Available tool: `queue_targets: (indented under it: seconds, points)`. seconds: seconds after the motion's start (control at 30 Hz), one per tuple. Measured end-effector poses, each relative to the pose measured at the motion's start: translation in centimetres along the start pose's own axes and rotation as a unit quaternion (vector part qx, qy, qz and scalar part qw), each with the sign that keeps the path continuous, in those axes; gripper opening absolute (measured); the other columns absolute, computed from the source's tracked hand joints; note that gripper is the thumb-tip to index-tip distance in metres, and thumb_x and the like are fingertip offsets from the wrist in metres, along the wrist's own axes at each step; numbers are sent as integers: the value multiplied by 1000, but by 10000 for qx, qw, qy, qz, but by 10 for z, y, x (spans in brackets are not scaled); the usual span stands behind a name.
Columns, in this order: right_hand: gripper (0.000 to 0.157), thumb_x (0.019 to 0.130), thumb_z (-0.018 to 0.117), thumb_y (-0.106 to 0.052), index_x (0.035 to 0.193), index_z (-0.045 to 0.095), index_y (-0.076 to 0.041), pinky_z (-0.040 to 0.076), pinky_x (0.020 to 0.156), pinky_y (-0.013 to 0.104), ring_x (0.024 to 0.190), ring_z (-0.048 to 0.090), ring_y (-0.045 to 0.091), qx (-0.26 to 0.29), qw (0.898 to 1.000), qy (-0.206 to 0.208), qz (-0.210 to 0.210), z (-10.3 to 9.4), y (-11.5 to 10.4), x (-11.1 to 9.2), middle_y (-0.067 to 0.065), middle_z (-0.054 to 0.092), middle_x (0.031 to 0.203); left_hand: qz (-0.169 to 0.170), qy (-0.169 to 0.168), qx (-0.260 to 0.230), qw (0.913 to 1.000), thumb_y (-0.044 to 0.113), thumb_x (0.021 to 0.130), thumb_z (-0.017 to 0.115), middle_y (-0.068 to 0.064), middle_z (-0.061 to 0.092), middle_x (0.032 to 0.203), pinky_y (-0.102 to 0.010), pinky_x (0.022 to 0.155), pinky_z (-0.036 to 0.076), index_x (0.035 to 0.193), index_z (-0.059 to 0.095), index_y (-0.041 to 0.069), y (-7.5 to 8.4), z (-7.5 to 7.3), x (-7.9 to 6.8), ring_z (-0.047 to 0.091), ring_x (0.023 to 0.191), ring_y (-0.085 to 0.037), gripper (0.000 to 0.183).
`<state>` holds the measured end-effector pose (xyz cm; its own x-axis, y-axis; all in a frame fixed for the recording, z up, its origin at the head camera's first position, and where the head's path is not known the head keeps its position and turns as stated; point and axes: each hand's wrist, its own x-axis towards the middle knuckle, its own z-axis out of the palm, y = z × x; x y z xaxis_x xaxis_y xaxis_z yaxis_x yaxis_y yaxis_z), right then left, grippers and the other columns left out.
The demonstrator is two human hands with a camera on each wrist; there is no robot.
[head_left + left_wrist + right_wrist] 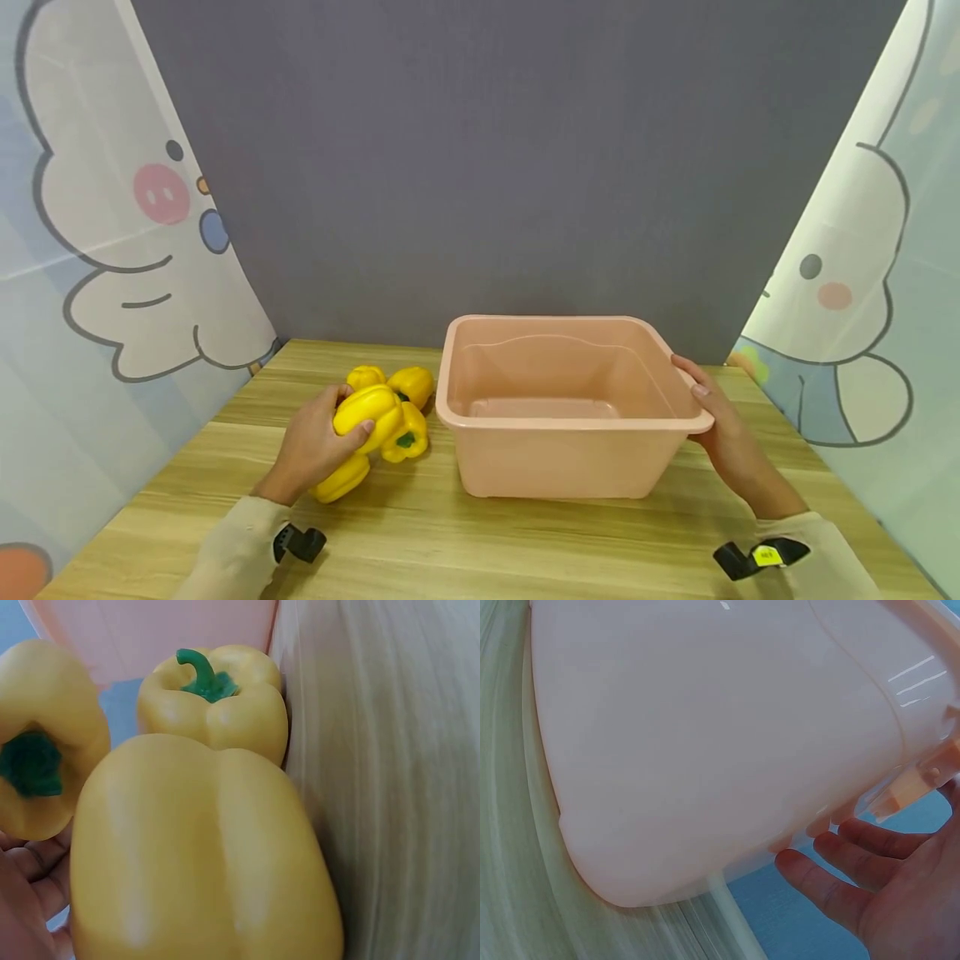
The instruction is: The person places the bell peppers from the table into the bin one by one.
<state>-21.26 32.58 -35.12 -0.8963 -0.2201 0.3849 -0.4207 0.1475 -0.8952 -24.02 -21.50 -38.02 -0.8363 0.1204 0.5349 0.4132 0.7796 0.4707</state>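
Note:
My left hand [318,437] grips a yellow bell pepper [369,414], thumb on its near side. In the left wrist view this pepper [52,697] shows its green stem end, above fingers at the lower left. Several more yellow peppers lie around it on the table, one bell pepper [343,478] just below the hand and another [406,435] to its right. My right hand [723,433] holds the right rim of a pink plastic tub [555,462]. From the right wrist, fingertips [802,870] touch the tub's outer wall below the rim.
The tub stands upright on a wood-grain table [420,542], right of the peppers, and its visible inside holds nothing. A dark grey panel [480,167] rises behind the table. Cartoon-printed sheets [112,208] flank both sides.

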Motion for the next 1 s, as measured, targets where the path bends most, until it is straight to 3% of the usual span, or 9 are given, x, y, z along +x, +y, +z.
queue_targets:
  seconds: [0.33,0.63,1.0]
  points:
    - [50,110,21,-30,158,26,-22,49,84,30,118,52,8,-53,10000,-12,82,-2,0,-1,-3,36,146,-131,28,-191,9997,29,85,71,-11,64,95,-37,63,46,119,56,1,0,3,3,55,74,-20,47]
    - [51,110,24,-26,159,24,-15,50,83,28,117,54,5,-659,9978,-89,37,-10,-2,2,-7,39,144,-387,-8,-437,9983,29,89,70,-16,65,107,-38,67,48,128,52,0,0,2,1,59,81,-24,51]
    - [50,109,27,-25,158,26,-16,50,83,28,114,55,5,-881,9960,-81,112,-10,-8,2,-7,39,143,-271,70,-604,9978,26,95,66,-18,64,116,-42,71,48,133,54,1,-5,-2,1,59,89,-28,48]
